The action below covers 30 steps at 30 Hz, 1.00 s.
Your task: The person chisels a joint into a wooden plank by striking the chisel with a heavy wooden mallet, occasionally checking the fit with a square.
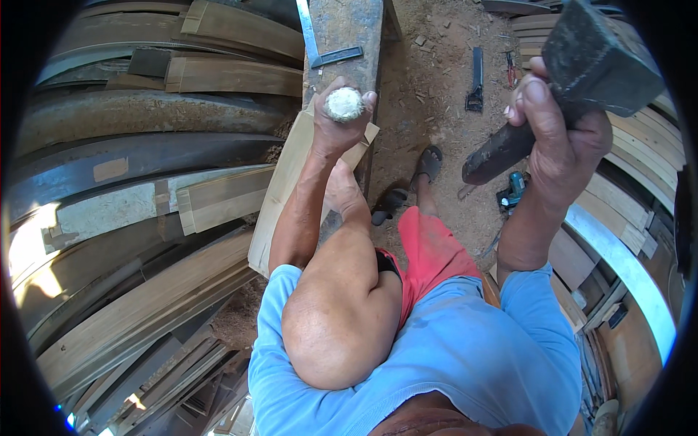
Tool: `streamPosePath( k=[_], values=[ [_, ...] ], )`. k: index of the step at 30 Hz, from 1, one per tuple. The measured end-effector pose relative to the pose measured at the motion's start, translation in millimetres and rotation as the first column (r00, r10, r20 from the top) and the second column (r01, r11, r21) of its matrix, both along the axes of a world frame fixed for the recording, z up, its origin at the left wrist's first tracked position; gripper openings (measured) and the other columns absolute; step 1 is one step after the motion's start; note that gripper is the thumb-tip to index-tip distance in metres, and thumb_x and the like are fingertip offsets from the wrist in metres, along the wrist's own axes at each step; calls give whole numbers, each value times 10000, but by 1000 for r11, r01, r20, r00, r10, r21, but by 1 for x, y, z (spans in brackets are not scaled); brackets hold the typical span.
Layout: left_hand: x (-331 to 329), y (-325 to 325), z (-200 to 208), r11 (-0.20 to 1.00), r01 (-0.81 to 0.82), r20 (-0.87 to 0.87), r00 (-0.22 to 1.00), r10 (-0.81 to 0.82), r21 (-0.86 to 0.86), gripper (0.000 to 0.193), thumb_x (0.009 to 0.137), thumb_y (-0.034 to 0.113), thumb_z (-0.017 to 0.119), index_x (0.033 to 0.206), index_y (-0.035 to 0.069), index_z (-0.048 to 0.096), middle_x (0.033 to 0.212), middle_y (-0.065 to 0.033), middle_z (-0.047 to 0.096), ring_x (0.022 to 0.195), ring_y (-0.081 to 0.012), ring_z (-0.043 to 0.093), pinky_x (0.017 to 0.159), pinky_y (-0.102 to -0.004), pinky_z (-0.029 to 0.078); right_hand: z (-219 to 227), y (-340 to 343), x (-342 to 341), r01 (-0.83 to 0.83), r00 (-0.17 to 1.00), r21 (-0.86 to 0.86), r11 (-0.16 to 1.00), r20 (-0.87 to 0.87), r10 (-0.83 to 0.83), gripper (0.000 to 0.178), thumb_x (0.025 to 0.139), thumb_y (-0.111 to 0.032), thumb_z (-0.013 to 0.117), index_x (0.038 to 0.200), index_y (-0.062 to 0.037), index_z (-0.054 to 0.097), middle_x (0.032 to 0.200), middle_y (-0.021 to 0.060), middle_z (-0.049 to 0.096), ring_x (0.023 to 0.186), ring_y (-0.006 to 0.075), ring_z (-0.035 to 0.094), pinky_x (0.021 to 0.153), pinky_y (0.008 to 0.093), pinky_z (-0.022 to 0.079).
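My left hand is closed around an upright chisel; only its pale, battered round handle end shows, and the blade is hidden below the fist. Beneath that hand a light wooden board lies on the narrow workbench. My bare left foot rests on the board close to the fist. Raised at the right, my right hand grips a mallet with a dark, blocky head. Its dark handle slants down to the left, and the head is well apart from the chisel.
A try square lies on the bench beyond my left hand. On the littered floor are a long dark tool, red-handled pliers and a teal power tool. Stacked planks crowd the left; more boards lean at right.
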State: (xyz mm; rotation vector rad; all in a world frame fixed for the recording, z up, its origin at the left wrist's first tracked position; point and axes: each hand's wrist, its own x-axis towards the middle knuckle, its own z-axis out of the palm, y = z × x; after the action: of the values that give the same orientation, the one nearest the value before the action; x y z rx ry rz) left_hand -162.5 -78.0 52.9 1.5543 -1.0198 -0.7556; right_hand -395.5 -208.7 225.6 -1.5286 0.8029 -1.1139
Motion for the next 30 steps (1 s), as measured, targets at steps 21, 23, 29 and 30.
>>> streamPosePath(
  k=[21, 23, 29, 30],
  values=[
    [-3, 45, -17, 977, 211, 438, 878, -192, 5, 295, 779, 72, 804, 1055, 22, 714, 892, -94, 752, 802, -166, 722, 710, -306, 554, -9, 26, 40, -321, 926, -405, 856, -323, 194, 275, 844, -199, 737, 1061, -41, 678, 896, 139, 710, 777, 350, 704, 689, 431, 578],
    [-7, 43, -31, 973, 229, 391, 893, -224, 35, 304, 774, 84, 812, 1058, 28, 717, 885, -95, 750, 790, -175, 724, 696, -311, 553, -54, 32, 35, -489, 855, -401, 774, -396, 336, 242, 851, -195, 717, 1034, -43, 674, 888, 135, 713, 794, 338, 716, 684, 429, 583],
    [-18, 58, -18, 987, 160, 445, 884, -147, 8, 325, 738, 72, 816, 1053, 51, 740, 928, -96, 762, 826, -209, 740, 735, -325, 567, -42, 24, 39, -589, 725, -181, 787, -549, 416, 269, 794, -71, 662, 1061, -65, 628, 907, 149, 663, 815, 351, 670, 708, 443, 542],
    [-16, 59, -25, 986, 166, 487, 860, -151, 12, 328, 732, 69, 816, 1052, 55, 744, 936, -96, 764, 833, -215, 742, 743, -328, 569, -40, 25, 39, -504, 841, -270, 820, -370, 394, 304, 790, -58, 664, 1093, -68, 639, 918, 155, 660, 828, 341, 665, 717, 435, 534]
  ],
)
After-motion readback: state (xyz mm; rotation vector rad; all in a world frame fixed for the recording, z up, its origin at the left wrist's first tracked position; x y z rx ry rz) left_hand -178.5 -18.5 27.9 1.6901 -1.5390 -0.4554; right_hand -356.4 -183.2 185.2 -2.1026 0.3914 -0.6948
